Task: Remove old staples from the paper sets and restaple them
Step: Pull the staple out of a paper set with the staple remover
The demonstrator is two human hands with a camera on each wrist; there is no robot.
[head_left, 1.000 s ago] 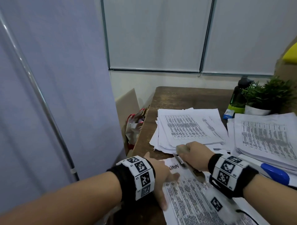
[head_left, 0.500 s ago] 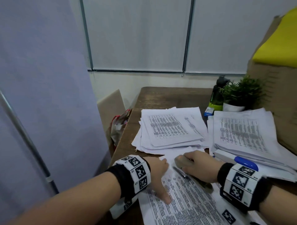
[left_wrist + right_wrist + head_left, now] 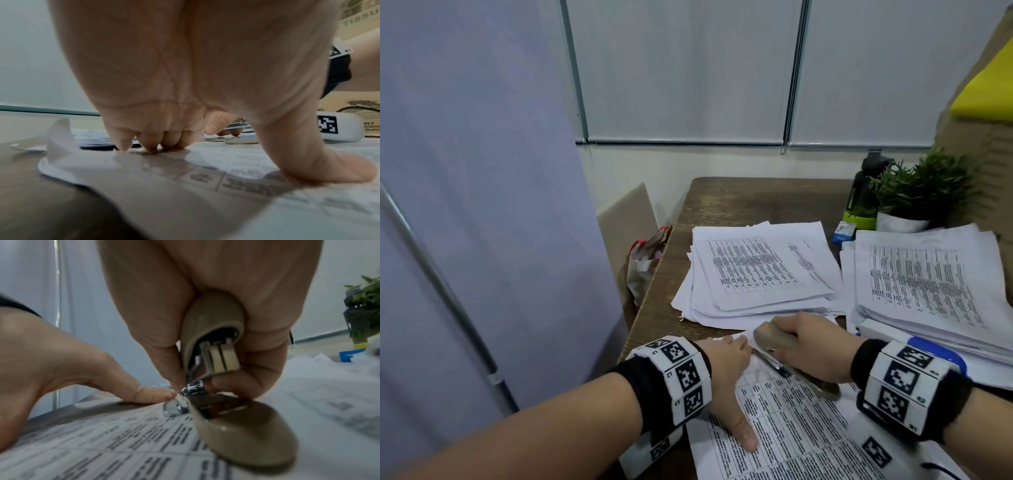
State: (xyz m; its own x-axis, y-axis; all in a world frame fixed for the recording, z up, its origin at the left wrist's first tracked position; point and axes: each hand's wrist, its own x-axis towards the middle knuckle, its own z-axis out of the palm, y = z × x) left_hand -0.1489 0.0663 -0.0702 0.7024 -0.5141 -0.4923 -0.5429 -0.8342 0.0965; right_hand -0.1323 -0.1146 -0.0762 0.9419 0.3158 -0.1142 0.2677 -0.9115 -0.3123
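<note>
Right now the right hand grasps a beige stapler that is hinged open, its base lying on the printed paper set at the near edge of the table. Its long axis runs diagonally, nose toward the sheet's upper-left corner. The left hand is spread flat, fingertips and thumb pressing that corner down just beside the nose. Behind lie two paper stacks, with a potted plant and a dark bottle beyond.
</note>
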